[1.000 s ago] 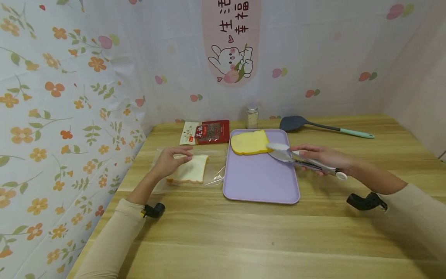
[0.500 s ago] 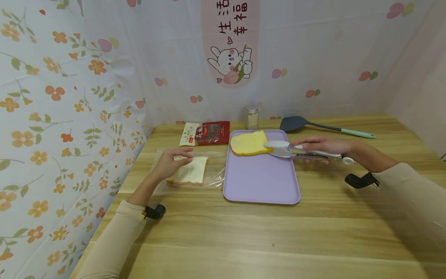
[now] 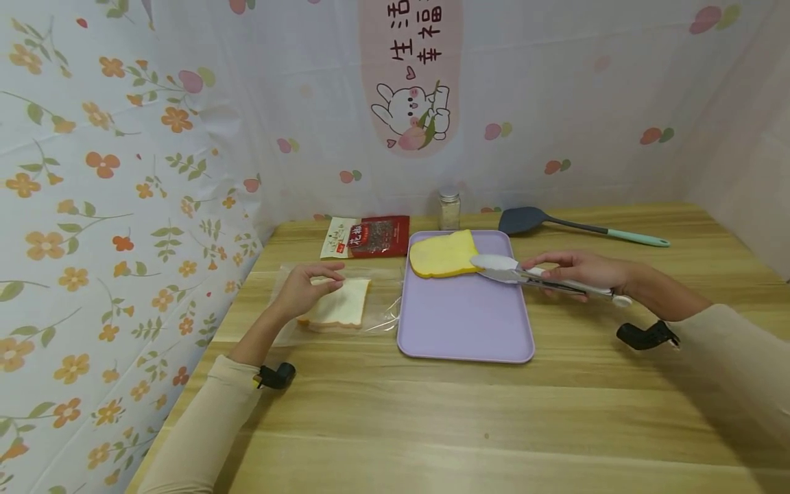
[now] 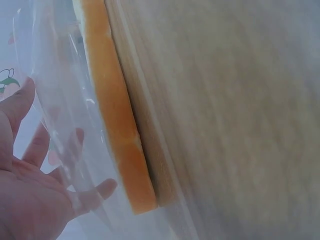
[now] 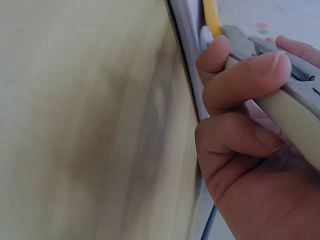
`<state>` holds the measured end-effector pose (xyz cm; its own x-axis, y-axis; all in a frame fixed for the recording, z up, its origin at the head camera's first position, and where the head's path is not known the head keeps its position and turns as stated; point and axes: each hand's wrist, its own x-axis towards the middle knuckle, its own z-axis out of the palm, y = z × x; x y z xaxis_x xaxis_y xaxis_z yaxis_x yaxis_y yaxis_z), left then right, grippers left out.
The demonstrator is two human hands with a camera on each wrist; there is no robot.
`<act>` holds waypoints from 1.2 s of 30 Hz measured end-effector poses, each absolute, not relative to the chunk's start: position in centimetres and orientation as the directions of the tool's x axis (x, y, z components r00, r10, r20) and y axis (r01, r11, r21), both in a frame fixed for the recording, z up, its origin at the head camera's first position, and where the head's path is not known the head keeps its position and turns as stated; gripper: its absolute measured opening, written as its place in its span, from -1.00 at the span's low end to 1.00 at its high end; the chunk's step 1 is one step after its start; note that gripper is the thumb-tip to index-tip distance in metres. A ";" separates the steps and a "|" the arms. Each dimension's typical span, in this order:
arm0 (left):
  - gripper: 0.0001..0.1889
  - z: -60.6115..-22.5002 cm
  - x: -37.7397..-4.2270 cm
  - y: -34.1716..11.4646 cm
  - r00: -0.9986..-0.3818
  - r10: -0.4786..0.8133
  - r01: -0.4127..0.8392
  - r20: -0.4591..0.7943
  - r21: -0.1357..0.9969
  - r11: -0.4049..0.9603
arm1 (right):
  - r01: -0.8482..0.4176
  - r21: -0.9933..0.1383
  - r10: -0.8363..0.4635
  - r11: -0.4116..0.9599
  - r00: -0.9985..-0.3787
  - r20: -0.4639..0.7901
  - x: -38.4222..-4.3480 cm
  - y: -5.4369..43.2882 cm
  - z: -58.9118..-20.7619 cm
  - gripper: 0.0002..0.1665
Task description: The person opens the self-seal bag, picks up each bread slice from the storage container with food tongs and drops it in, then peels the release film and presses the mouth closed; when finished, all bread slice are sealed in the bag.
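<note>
My right hand [image 3: 583, 271] grips a pair of metal tongs [image 5: 295, 70]. The tongs' tips are at the right edge of a yellow bread-shaped slice [image 3: 443, 254], which lies at the back of a lilac tray [image 3: 464, 322]. In the right wrist view, the slice's edge shows between the tong heads. My left hand [image 3: 304, 291] is at a clear plastic bag [image 3: 381, 295] around a white bread slice [image 3: 339, 303] with a brown crust. In the left wrist view, its fingers [image 4: 92, 197] are spread and partly seen through the film; whether any pinch it is unclear.
Behind the bag lies a red spice packet [image 3: 385, 237]. A small glass jar [image 3: 450, 211] with a metal lid stands behind the tray. Farther right, a spatula [image 3: 574, 224] with a dark blade and mint handle lies along the back.
My right hand and the tongs have tilted slightly, with the tips staying at the yellow slice. The left hand has held its place at the bag. The head view has shifted a little.
</note>
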<state>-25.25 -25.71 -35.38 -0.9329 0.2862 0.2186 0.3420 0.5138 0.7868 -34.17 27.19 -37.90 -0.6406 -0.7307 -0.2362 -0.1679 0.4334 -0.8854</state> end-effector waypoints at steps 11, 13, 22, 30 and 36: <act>-0.83 -35.4 -25.3 -25.6 -0.935 0.273 0.341 0.225 0.778 0.528 | -0.231 -0.888 -0.709 0.397 -0.691 -0.138 -31.2 28.7 -39.1 -0.57; -0.83 -35.4 -25.3 -25.6 -0.936 0.271 0.340 0.226 0.784 0.520 | -0.236 -0.901 -0.726 0.363 -0.678 -0.115 -30.6 28.9 -39.3 -0.57; -0.82 -35.3 -25.4 -25.6 -0.939 0.252 0.332 0.233 0.800 0.500 | -0.248 -0.943 -0.785 0.221 -0.619 -0.021 -27.4 28.4 -39.1 -0.58; -0.81 -35.5 -26.0 -26.2 -0.937 0.243 0.339 0.251 0.821 0.459 | -0.232 -0.968 -0.837 0.098 -0.545 0.046 -25.3 26.5 -39.0 -0.52; -0.79 -37.2 -27.2 -27.2 -0.936 0.232 0.344 0.265 0.822 0.453 | -0.215 -0.972 -0.847 0.097 -0.531 0.033 -24.3 25.6 -39.1 -0.53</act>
